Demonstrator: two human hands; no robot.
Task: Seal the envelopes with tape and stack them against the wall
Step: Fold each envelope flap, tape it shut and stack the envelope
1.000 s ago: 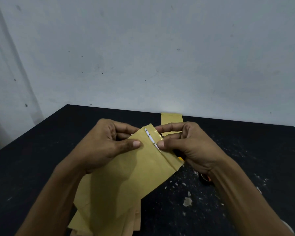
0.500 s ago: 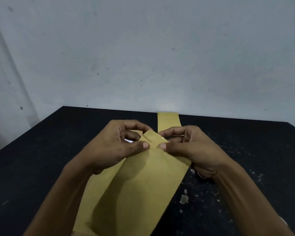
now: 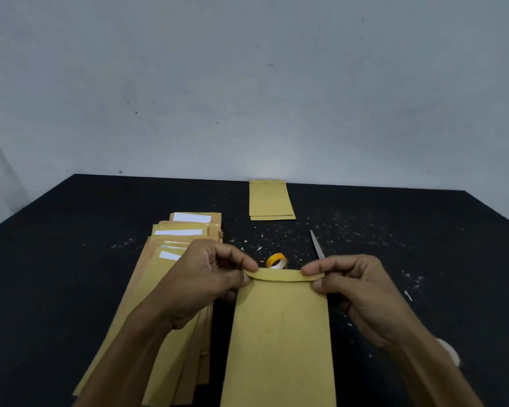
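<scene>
Both hands are holding one brown envelope (image 3: 279,333) over the black desk (image 3: 56,274). The left hand (image 3: 200,283) is pinching the left end of its folded top flap, and the right hand (image 3: 356,292) is pinching the right end. A small roll of tape (image 3: 276,260) is lying just past the fingers. A pile of envelopes (image 3: 177,245) is sitting under the left hand. Far past the fingers, a small stack (image 3: 269,199) is lying against the wall (image 3: 247,83).
</scene>
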